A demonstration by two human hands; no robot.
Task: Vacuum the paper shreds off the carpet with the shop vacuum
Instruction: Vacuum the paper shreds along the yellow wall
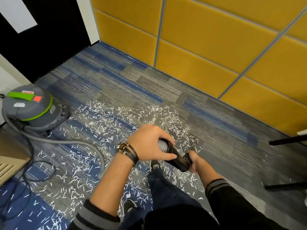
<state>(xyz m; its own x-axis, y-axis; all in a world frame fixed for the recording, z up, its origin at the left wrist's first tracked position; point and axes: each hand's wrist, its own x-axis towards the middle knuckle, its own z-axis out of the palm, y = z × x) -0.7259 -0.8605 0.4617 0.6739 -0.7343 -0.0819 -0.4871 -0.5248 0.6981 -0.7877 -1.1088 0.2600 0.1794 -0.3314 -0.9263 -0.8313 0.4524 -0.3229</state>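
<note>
White paper shreds litter the carpet from right beside the shop vacuum out to the person's feet. Well away from the vacuum, the left hand curls round the hose cuff and the right hand grips the black handle. Slow, overlapping strokes back towards the vacuum, with the hose kept slack, should serve best.
</note>
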